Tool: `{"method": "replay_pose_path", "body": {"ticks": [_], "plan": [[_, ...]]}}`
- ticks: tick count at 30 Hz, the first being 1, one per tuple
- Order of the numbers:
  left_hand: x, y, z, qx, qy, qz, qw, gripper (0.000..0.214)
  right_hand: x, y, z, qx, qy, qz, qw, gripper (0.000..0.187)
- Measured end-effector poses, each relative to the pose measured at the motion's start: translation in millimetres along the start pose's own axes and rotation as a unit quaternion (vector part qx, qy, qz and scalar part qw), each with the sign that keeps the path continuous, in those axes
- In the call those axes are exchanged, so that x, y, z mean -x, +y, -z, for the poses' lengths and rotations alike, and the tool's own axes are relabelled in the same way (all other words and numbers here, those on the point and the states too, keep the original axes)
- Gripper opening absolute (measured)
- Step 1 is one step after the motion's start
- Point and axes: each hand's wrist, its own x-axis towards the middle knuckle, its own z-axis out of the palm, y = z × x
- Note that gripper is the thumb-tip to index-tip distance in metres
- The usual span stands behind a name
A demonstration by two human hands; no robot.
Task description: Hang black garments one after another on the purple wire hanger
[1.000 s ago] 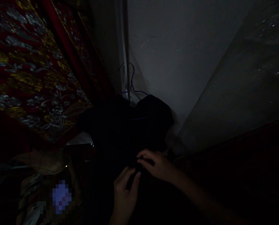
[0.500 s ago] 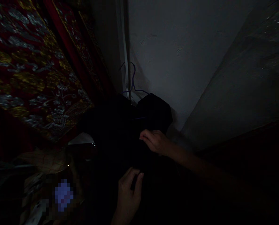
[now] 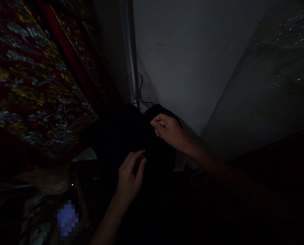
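Note:
A black garment (image 3: 111, 139) hangs from a thin purple wire hanger (image 3: 141, 89), hooked at a pale vertical strip (image 3: 132, 51). My left hand (image 3: 130, 177) is in front of the garment's lower middle, with thumb and forefinger curved and their tips apart. Higher and to the right, my right hand (image 3: 168, 131) is closed in a pinch near the upper front of the garment. Whatever lies between its fingertips is too dark to make out. Most folds and edges of the cloth are lost in shadow.
Red fabric with gold and silver embroidery (image 3: 31, 71) hangs at the left. Behind the garment rises a grey wall (image 3: 193, 58), with a darker, glinting sheet-like surface (image 3: 277, 78) at right. A pale cloth or bag (image 3: 49, 180) and a blurred blue patch (image 3: 67, 217) are at lower left.
Both hands have moved up along the garment, the left one also a little leftward. The left thumb and forefinger tips are farther apart. The view has shifted slightly.

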Motion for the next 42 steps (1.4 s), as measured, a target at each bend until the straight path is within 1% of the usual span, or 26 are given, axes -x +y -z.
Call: {"method": "replay_pose_path", "body": {"ticks": [1, 2, 3, 4, 6, 8, 10, 13, 16, 20, 24, 28, 30, 32, 34, 35, 37, 38, 39, 40, 41, 42], "plan": [[-21, 9, 4.5, -0.02, 0.025, -0.054, 0.998, 0.028, 2, 0, -2, -0.052, -0.005, -0.04, 0.998, 0.02], [-43, 17, 7.5, -0.05, 0.034, -0.108, 0.992, 0.032, 3, -1, -4, -0.093, -0.002, -0.068, 0.993, 0.023], [-63, 23, 8.9, -0.078, 0.031, -0.154, 0.985, 0.037, 4, -1, -6, -0.12, 0.01, -0.084, 0.989, 0.025], [-80, 28, 8.9, -0.104, 0.023, -0.183, 0.977, 0.038, 4, -1, -7, -0.136, 0.027, -0.088, 0.986, 0.027], [-106, 32, 5.6, -0.145, -0.002, -0.219, 0.965, 0.026, 4, -3, -10, -0.153, 0.066, -0.083, 0.983, 0.031], [-118, 32, 0.8, -0.179, -0.016, -0.223, 0.958, 0.013, 4, -4, -14, -0.168, 0.096, -0.075, 0.978, 0.034], [-119, 30, -2.9, -0.207, -0.006, -0.209, 0.956, 0.009, 4, -5, -18, -0.19, 0.113, -0.074, 0.973, 0.037], [-112, 31, -4.7, -0.228, 0.022, -0.198, 0.953, 0.006, 5, -9, -25, -0.234, 0.115, -0.083, 0.962, 0.04], [-109, 35, -4.6, -0.22, 0.035, -0.21, 0.952, 0.006, 5, -14, -29, -0.274, 0.107, -0.083, 0.952, 0.04], [-111, 40, -3.1, -0.203, 0.044, -0.222, 0.953, 0.006, 4, -18, -29, -0.279, 0.103, -0.07, 0.952, 0.039], [-112, 39, 3.2, -0.199, 0.028, -0.233, 0.952, 0.006, 3, -21, -25, -0.286, 0.053, -0.08, 0.953, 0.033], [-110, 32, 6.4, -0.19, 0.024, -0.253, 0.948, 0.007, 3, -22, -20, -0.323, 0.022, -0.101, 0.941, 0.028], [-109, 29, 3.0, -0.185, 0.028, -0.26, 0.947, 0.007, 2, -19, -21, -0.337, 0.013, -0.114, 0.935, 0.029], [-110, 30, -2.2, -0.184, 0.042, -0.27, 0.944, 0.007, -1, -9, -25, -0.331, 0.023, -0.118, 0.936, 0.029], [-115, 35, -3.8, -0.185, 0.08, -0.285, 0.937, 0.006, -2, 6, -33, -0.306, 0.038, -0.129, 0.943, 0.029], [-119, 39, -1.1, -0.178, 0.112, -0.287, 0.934, 0.006, -2, 15, -38, -0.292, 0.037, -0.142, 0.945, 0.029], [-130, 43, 13.8, -0.134, 0.195, -0.272, 0.933, 0.005, 4, 31, -45, -0.274, 0.013, -0.182, 0.944, 0.028], [-135, 43, 26.2, -0.091, 0.243, -0.25, 0.933, 0.005, 9, 38, -48, -0.274, -0.006, -0.202, 0.94, 0.026], [-140, 39, 41.3, -0.031, 0.289, -0.215, 0.932, 0.006, 15, 42, -48, -0.281, -0.024, -0.217, 0.935, 0.025], [-142, 31, 57.9, 0.041, 0.323, -0.167, 0.931, 0.009, 23, 44, -48, -0.292, -0.038, -0.226, 0.928, 0.025], [-142, 20, 74.6, 0.122, 0.354, -0.11, 0.92, 0.013, 32, 44, -47, -0.306, -0.05, -0.231, 0.922, 0.025], [-138, 7, 89.9, 0.216, 0.344, -0.03, 0.913, 0.019, 41, 42, -46, -0.32, -0.06, -0.233, 0.916, 0.026]]}}
